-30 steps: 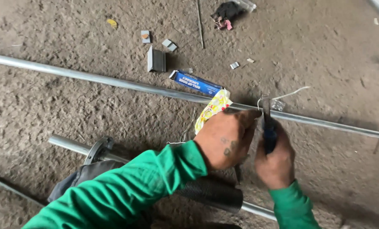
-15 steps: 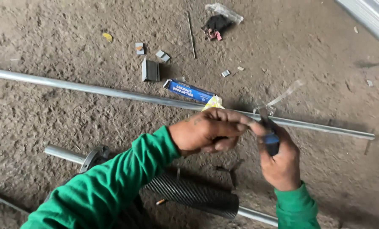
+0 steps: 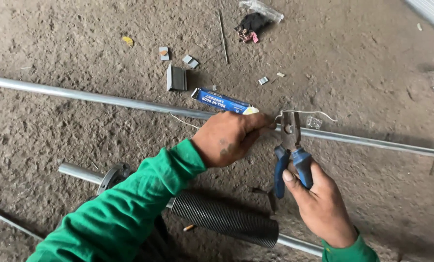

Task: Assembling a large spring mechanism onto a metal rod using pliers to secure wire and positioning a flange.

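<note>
Across the rough concrete floor runs a long grey metal pipe; nearer lies a shaft with a black coiled spring; the left hand, green-sleeved, rests clenched on the pipe, its grip pinching a thin white wire; the right hand grasps blue-handled pliers, jaws at the wire; beside the pipe lies a small blue box.
</note>
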